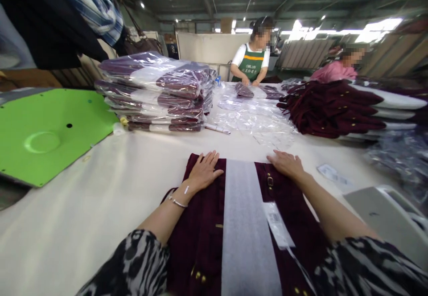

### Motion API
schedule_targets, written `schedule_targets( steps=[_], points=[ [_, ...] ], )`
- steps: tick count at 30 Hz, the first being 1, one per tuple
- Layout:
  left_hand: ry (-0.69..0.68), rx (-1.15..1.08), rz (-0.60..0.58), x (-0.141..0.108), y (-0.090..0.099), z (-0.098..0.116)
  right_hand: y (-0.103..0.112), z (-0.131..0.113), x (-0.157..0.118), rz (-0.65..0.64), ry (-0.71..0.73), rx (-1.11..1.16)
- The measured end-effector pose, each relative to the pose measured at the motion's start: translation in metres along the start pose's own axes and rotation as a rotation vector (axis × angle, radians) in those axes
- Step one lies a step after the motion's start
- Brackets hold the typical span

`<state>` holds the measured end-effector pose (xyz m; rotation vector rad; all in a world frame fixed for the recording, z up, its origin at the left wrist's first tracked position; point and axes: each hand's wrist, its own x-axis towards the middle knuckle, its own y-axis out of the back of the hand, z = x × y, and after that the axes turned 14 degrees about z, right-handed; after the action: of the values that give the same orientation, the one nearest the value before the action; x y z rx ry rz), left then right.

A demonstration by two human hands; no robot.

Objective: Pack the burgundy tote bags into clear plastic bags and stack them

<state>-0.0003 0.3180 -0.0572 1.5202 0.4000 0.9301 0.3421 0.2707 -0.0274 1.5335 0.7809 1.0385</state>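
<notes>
A folded dark maroon garment [200, 224] with gold buttons and a small buckle lies flat before me on the pale table. Down its middle runs a strip of white paper [245, 224], and a white tag [278, 225] rests on its right half. My left hand [204, 171] lies flat on the garment's far left corner, fingers stretched out. At the far right corner, my right hand [286, 163] rests with its fingers extended over the edge. Neither hand grasps anything that I can see.
Bagged maroon garments [157, 95] are stacked at the back left, beside a green board [56, 140]. Loose maroon garments [337, 108] pile up at the back right. Clear plastic bags [254, 113] lie between. A co-worker [252, 62] handles a garment across the table; another person sits farther right.
</notes>
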Motion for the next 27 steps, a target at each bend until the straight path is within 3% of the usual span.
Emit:
schedule_targets(
  steps=[2, 4, 6, 8, 12, 16, 18, 21, 24, 27],
  points=[
    [0.005, 0.002, -0.009, -0.001, -0.004, -0.003, 0.022, -0.013, 0.013, 0.052, -0.018, 0.089],
    [0.003, -0.008, -0.025, 0.002, 0.002, -0.006, 0.038, -0.026, 0.023, 0.236, 0.023, 0.229],
    [0.01, -0.023, -0.032, 0.006, 0.01, -0.012, 0.038, -0.034, 0.024, 0.398, 0.043, 0.344],
    [0.037, 0.009, 0.003, 0.006, 0.013, -0.021, 0.017, -0.034, 0.019, 0.437, -0.022, 0.378],
    [0.164, 0.133, 0.038, -0.003, 0.003, -0.045, -0.042, -0.023, 0.012, 0.274, -0.129, 0.335],
    [0.213, 0.04, -0.179, 0.004, 0.01, -0.067, -0.062, -0.02, 0.018, 0.211, -0.136, 0.328],
    [0.203, 0.072, -0.222, 0.028, 0.021, -0.068, -0.06, -0.022, 0.02, 0.208, -0.127, 0.319],
    [-0.007, 0.201, -0.082, 0.093, 0.026, -0.044, -0.055, -0.026, 0.02, 0.2, -0.112, 0.304],
    [-0.325, 0.237, -0.018, 0.168, 0.002, 0.005, -0.053, -0.027, 0.018, 0.213, -0.11, 0.309],
    [-0.39, 0.257, -0.056, 0.227, -0.035, 0.052, -0.056, -0.026, 0.018, 0.234, -0.109, 0.337]
  ],
)
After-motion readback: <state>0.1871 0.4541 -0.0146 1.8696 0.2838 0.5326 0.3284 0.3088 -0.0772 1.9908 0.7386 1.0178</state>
